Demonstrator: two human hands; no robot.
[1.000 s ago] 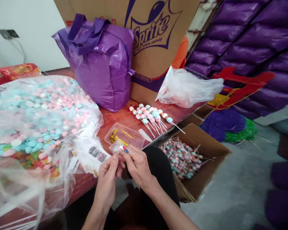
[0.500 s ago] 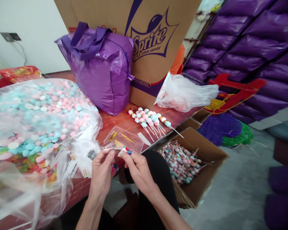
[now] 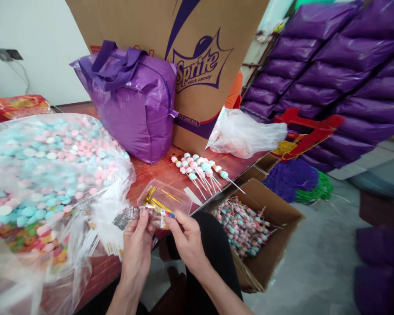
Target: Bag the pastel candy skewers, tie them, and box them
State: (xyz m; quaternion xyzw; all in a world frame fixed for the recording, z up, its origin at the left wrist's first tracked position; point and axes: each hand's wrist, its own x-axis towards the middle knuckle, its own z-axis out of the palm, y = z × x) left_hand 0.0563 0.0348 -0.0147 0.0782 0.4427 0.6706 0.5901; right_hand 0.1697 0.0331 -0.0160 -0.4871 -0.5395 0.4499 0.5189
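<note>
Between both hands is a small clear plastic wrapper (image 3: 155, 217) with printed, coloured marks at its right end. My left hand (image 3: 138, 240) pinches its left side between thumb and fingers. The right side is pinched by my right hand (image 3: 186, 237). Just beyond my fingers, a clear plastic tray (image 3: 180, 202) holds gold twist ties (image 3: 156, 197). Farther back lie several candy skewers (image 3: 201, 168) with pink, blue and white pieces on white sticks. A large clear bag of pastel candies (image 3: 55, 153) spreads out on the left.
A purple zip bag (image 3: 134, 109) stands against a tall cardboard box (image 3: 197, 113) on the red table (image 3: 138, 171). Below the table's right edge, an open carton (image 3: 279, 205) holds many candy skewers. White sticks (image 3: 95, 238) lie beside my left hand.
The view has shifted slightly, with the scene lower and to the left. The wrapper now spans between my hands, turned more toward me.
</note>
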